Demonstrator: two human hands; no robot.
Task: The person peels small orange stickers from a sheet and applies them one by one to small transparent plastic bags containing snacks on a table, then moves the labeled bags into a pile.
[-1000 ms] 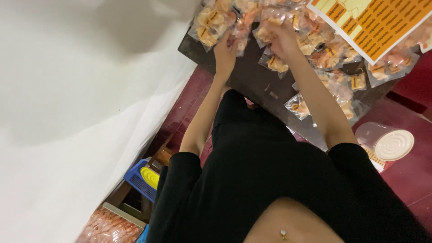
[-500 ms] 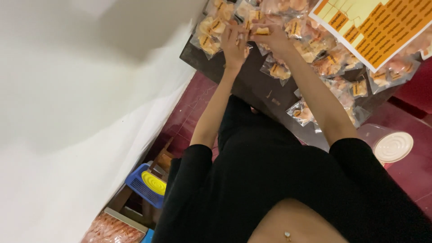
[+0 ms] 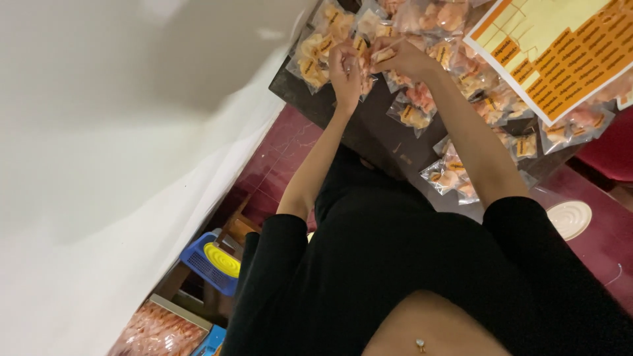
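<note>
packet in hand: small clear snack packet [image 3: 364,62] with an orange label, held between both hands above the far edge of the dark table [image 3: 379,135]
left hand [image 3: 344,64]: fingers curled narrow, pinching the packet's left side, thumb toward the other hand
right hand [image 3: 399,56]: fingers closed narrow on a small yellow-orange label piece [image 3: 384,54] at the packet's top (whether it is stuck down yet is too small to tell)
step: looks like labelling or closing one packet, mid-way, both hands pinched on it
next move calls for: my guess, pressing the label flat with the right thumb while the left keeps the packet steady, then a free spot on the table for it
pile: many like packets [image 3: 461,72] spread over the table, touching and overlapping, some hanging past the near edge
label sheet [image 3: 560,53]: yellow sheet with rows of orange stickers, lies on top of the packets right of the hands
floor: white round lid [image 3: 568,219] on dark red floor, right of the person; blue basket [image 3: 212,264] with a yellow disc, lower left
wall: white, fills the left side
</note>
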